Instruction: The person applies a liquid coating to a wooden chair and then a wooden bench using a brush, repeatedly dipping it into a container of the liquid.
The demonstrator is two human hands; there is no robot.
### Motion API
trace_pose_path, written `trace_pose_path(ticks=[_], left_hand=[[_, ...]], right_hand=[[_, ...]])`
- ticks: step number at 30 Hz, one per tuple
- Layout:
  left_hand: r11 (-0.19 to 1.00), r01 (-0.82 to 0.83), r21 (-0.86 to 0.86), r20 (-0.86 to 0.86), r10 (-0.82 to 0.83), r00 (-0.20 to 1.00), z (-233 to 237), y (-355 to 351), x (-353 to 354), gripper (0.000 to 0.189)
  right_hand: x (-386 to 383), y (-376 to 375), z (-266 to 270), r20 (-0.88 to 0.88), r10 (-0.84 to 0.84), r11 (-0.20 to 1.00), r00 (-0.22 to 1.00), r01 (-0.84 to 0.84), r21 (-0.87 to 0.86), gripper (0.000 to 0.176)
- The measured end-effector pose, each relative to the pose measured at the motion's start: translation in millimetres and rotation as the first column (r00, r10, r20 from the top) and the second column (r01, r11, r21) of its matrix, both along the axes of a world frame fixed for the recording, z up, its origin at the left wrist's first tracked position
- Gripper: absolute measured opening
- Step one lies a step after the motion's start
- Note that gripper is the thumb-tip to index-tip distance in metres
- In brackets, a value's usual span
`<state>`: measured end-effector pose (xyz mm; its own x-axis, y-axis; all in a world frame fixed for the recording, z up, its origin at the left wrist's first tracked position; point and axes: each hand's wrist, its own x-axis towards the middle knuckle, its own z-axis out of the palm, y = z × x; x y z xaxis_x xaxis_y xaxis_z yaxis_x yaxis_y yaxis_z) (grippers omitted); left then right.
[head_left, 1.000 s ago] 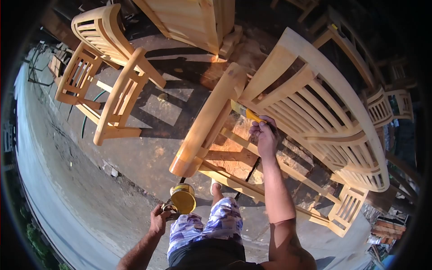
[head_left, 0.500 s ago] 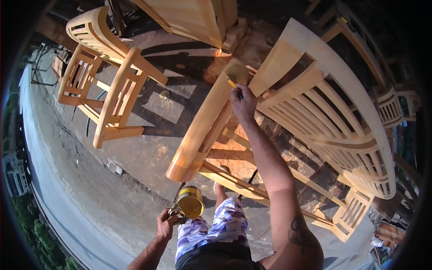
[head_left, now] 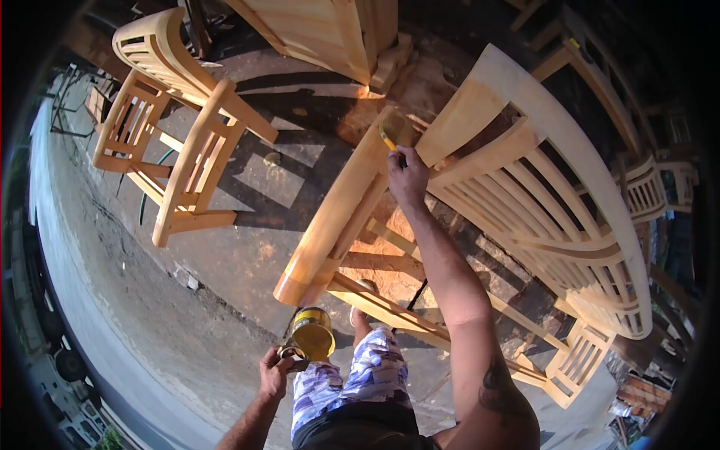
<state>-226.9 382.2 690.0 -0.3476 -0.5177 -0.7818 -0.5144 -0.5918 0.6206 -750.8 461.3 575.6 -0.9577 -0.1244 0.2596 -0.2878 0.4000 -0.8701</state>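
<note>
My right hand is closed on a paintbrush with a yellow part near its tip. The brush tip is at the far end of the wide, rounded wooden armrest of a bench, beside its slatted backrest. The armrest's near end looks glossy and darker. Low in front of me, my left hand grips a yellow paint can by a metal piece at its side; I cannot make out that piece clearly. Yellowish-brown liquid shows inside the tilted can.
A second slatted wooden bench stands at the left. A large wooden piece is at the top, with more wooden furniture at the far right. Beyond the paved ground, a parked vehicle shows at lower left.
My right hand and the brush have shifted slightly down in view at the armrest's far end. The left hand still holds the can, and the whole view has turned a little.
</note>
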Motion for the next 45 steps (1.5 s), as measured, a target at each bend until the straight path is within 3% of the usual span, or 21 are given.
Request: trace_pose_path(ticks=[4, 7, 10, 13, 17, 18, 21, 22, 25, 26, 29, 31, 33, 34, 37, 39, 41, 44, 45], left_hand=[[1.000, 0.020, -0.009, 0.011, -0.020, 1.000, 13, -3, -10, 0.024], [1.000, -0.013, -0.005, 0.013, 0.013, 1.000, 14, 1, -5, 0.025], [1.000, -0.028, 0.001, 0.005, 0.028, 1.000, 12, 2, -6, 0.024], [0.999, -0.049, 0.016, 0.016, 0.049, 0.999, 14, 3, -10, 0.024], [0.998, -0.054, 0.020, 0.018, 0.053, 0.998, 16, 5, -6, 0.024], [0.999, -0.046, 0.019, 0.020, 0.046, 0.999, 16, 2, -7, 0.025], [0.998, -0.063, 0.015, -0.016, 0.064, 0.998, 12, 4, -2, 0.024], [0.998, -0.062, 0.012, -0.021, 0.062, 0.998, 10, 4, -2, 0.024], [0.997, -0.072, 0.029, -0.019, 0.073, 0.997, 10, 4, 3, 0.025], [0.996, -0.076, 0.046, -0.022, 0.077, 0.997, 11, 4, 2, 0.025], [0.994, -0.094, 0.050, -0.044, 0.096, 0.994, 2, 4, 6, 0.026], [0.992, -0.105, 0.075, -0.047, 0.109, 0.993, -3, 6, 13, 0.026], [0.992, -0.100, 0.076, -0.038, 0.104, 0.994, 0, 5, 8, 0.024], [0.993, -0.096, 0.064, -0.031, 0.098, 0.995, 1, 7, 7, 0.024], [0.989, -0.118, 0.090, -0.048, 0.123, 0.991, 2, 5, 8, 0.023], [0.984, -0.142, 0.106, -0.036, 0.146, 0.989, 1, 6, 11, 0.023], [0.981, -0.154, 0.115, -0.044, 0.160, 0.986, -3, 9, 17, 0.025], [0.978, -0.177, 0.111, -0.036, 0.181, 0.983, -9, 10, 22, 0.023], [0.978, -0.175, 0.110, -0.042, 0.181, 0.983, -10, 10, 24, 0.024]], right_hand=[[53, 19, 32, 0.129, 0.078, 0.988, 0.989, -0.059, -0.146, 0.015], [-4, 17, 32, 0.058, -0.083, 0.987, 0.995, 0.090, -0.136, 0.015], [-40, 6, 17, 0.153, -0.097, 0.995, 0.983, 0.101, -0.013, 0.016], [-17, 10, 17, 0.187, -0.014, 0.999, 0.982, 0.023, -0.042, 0.018], [-27, 11, 29, 0.001, -0.158, 0.985, 0.987, 0.158, -0.075, 0.019], [-35, 6, 25, 0.077, -0.143, 0.988, 0.987, 0.147, -0.050, 0.020], [-43, 3, 23, 0.105, -0.036, 0.999, 0.994, 0.033, 0.032, 0.022], [-44, 4, 27, 0.102, -0.070, 0.997, 0.992, 0.065, 0.048, 0.022], [-52, -5, 27, -0.132, -0.145, 0.984, 0.981, 0.157, 0.087, 0.019], [-57, -5, 19, -0.014, -0.097, 0.975, 0.995, 0.098, 0.201, 0.018], [-50, -8, 32, 0.018, 0.056, 0.953, 0.998, -0.059, 0.296, 0.017], [-55, -13, 46, -0.187, 0.040, 0.969, 0.981, 0.007, 0.246, 0.016], [-73, -25, 45, -0.262, 0.021, 0.936, 0.965, 0.073, 0.343, 0.016], [-78, -29, 46, -0.073, 0.074, 0.873, 0.995, -0.030, 0.487, 0.022], [-91, -48, 70, 0.073, 0.162, 0.764, 0.984, -0.172, 0.622, 0.030], [-91, -63, 112, 0.081, 0.138, 0.747, 0.987, -0.158, 0.646, 0.039], [-105, -75, 112, 0.131, 0.109, 0.671, 0.985, -0.170, 0.722, 0.041], [-118, -92, 85, 0.200, 0.287, 0.414, 0.937, -0.309, 0.856, 0.043], [-124, -97, 90, 0.190, 0.269, 0.482, 0.944, -0.303, 0.822, 0.042]])
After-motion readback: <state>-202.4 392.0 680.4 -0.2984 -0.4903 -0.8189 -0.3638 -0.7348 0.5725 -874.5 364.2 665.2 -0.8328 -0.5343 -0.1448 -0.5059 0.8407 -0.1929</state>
